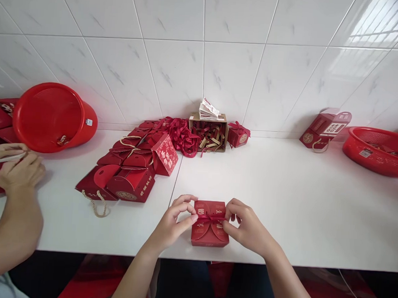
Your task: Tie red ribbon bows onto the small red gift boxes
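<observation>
Near the table's front edge stands a small red gift box [210,238] with gold lettering and petal-shaped flaps folded over its top. A thin red ribbon [210,218] runs across the flaps, with a knot or bow at its middle. My left hand [178,217] is at the box's left side, thumb and forefinger closed on the ribbon's left part. On the opposite side my right hand [243,222] pinches the ribbon's right part between thumb and fingers.
Red boxes [130,181] with rope handles stand left, beside a ribbon heap [182,137]. A carton [224,137] of strips, a ribboned box [239,134], a handled box [323,129] and a red basket [378,160] line the wall. A co-worker's hands [22,171] work near a red tub [90,125].
</observation>
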Demonstrator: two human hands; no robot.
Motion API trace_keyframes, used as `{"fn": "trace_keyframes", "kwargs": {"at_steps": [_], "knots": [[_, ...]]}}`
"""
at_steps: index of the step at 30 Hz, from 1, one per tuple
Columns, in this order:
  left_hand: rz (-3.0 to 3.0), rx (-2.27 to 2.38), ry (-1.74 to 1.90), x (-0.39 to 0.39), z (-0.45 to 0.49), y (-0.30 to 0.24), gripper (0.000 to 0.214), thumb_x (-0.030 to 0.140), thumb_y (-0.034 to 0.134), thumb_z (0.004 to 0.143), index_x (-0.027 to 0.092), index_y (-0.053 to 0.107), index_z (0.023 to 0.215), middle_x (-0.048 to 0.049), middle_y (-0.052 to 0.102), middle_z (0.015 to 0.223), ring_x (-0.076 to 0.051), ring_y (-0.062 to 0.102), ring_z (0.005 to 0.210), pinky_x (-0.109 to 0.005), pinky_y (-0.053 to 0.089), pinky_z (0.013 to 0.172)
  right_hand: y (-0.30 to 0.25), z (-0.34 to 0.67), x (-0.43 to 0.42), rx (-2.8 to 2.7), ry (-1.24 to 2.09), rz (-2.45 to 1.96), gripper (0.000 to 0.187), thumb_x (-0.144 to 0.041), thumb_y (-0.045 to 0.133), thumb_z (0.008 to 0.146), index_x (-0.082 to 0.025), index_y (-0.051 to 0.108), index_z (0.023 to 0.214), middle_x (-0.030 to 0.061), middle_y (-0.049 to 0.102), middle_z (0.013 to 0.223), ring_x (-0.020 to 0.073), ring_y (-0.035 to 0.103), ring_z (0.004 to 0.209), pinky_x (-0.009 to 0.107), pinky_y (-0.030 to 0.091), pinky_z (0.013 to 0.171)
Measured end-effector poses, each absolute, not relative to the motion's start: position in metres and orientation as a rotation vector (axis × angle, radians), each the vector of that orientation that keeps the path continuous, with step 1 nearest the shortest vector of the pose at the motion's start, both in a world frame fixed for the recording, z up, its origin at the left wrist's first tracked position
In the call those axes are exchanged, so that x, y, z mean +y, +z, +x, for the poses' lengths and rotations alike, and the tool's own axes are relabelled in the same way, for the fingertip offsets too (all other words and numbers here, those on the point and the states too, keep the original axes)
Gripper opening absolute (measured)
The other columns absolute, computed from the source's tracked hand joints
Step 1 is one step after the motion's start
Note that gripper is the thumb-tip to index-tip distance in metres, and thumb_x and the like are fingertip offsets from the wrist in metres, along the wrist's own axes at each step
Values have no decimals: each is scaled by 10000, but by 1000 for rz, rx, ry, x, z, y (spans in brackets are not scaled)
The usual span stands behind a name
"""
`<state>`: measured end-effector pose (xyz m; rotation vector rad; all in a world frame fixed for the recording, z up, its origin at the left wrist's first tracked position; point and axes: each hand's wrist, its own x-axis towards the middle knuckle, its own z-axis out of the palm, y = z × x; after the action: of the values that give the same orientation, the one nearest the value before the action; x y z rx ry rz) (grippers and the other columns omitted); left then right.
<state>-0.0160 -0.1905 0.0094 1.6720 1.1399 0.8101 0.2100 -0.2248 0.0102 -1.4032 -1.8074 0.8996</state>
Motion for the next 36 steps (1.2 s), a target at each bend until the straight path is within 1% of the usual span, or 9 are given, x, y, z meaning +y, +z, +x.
{"fn": "trace_keyframes", "kwargs": {"at_steps": [3,6,8,11,19,27,30,33,36], "knots": [[1623,1098,784,-185,-10,8,253,413,590,834,213,596,678,-91,544,1343,-283,445,1296,-443,325,1087,11,211,-226,-1817,870,-1429,125,-145,512,764,-216,497,662,11,544,817,149,527,715,293,453,633],[1674,1170,773,-176,-10,4,294,422,556,850,216,562,641,-73,567,1319,-287,451,1281,-466,293,1094,9,215,-229,-1836,755,-1517,149,-147,526,753,-220,468,637,39,574,914,200,563,860,357,478,744],[1770,1263,761,-170,-13,1,299,413,552,842,219,567,614,-63,580,1297,-310,425,1284,-506,260,1092,5,219,-233,-1865,671,-1580,176,-137,541,733,-217,442,612,57,591,1026,244,552,982,410,468,809],[1920,1371,730,-166,-19,-2,279,400,556,830,228,605,615,-58,581,1294,-343,386,1280,-567,231,1061,-2,224,-238,-1905,626,-1592,181,-122,543,726,-215,436,613,55,590,1148,271,526,1075,450,447,852],[2189,1512,776,-174,-21,-5,296,381,535,861,226,638,631,-62,552,1317,-360,369,1266,-556,278,976,-7,224,-242,-1911,595,-1570,168,-112,542,714,-220,446,629,53,587,1207,284,519,1119,465,443,866],[2226,1593,821,-180,-17,-12,277,368,520,867,233,630,651,-40,520,1360,-360,375,1278,-580,291,970,-10,225,-245,-1900,576,-1588,177,-99,540,701,-215,417,649,46,584,1213,281,510,1128,453,421,876],[2111,1549,829,-181,-15,-12,289,386,516,868,223,583,640,-38,520,1371,-351,360,1304,-600,250,1018,-10,228,-244,-1861,714,-1561,150,-134,555,748,-216,449,679,45,600,1172,255,547,1063,431,415,889],[1876,1380,834,-183,-12,-11,285,407,533,861,216,533,650,-47,537,1353,-313,385,1314,-544,248,1075,-11,232,-245,-1782,1071,-1402,118,-302,549,869,-228,530,779,37,640,1007,214,585,936,375,434,856],[1570,1259,900,-186,-9,-9,122,363,580,826,255,553,876,-59,544,1336,-278,446,1283,-474,336,1050,-18,234,-246,-1609,1315,-1295,354,-482,365,965,-219,561,833,34,625,855,199,580,855,350,433,817]]}}
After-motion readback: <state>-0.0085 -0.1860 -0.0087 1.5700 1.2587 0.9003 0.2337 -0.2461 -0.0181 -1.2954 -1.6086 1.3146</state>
